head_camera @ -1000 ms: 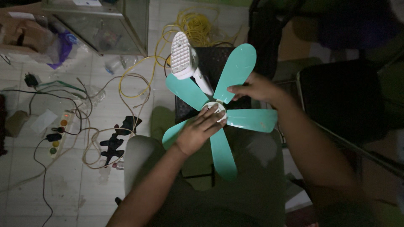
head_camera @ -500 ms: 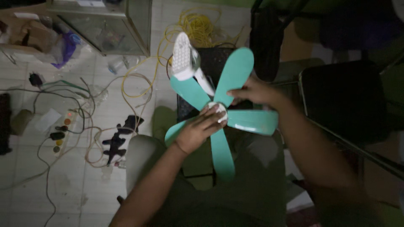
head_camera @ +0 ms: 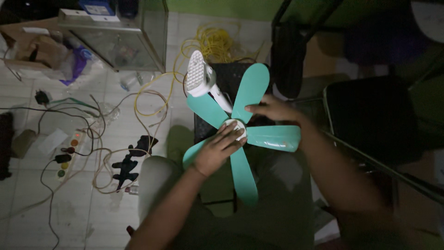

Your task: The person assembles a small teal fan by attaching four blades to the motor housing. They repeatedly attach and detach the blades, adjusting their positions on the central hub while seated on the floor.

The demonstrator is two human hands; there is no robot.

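A big green fan blade (head_camera: 249,92) with five arms sits over the person's lap, above a black crate (head_camera: 231,74) on the floor (head_camera: 69,208). The left hand (head_camera: 213,152) lies flat and spread on the white middle cap (head_camera: 236,127), fingers pressing it. The right hand (head_camera: 273,110) pinches the edge of one arm near the middle, and a white lamp (head_camera: 200,74) lies just behind.

Blue box (head_camera: 98,7) with a white label on top of the glass cabinet (head_camera: 115,39), top left. Crumpled brown cardboard box (head_camera: 34,48) left of the cabinet, purple plastic bag (head_camera: 77,62) just beside it. No screens or signs.
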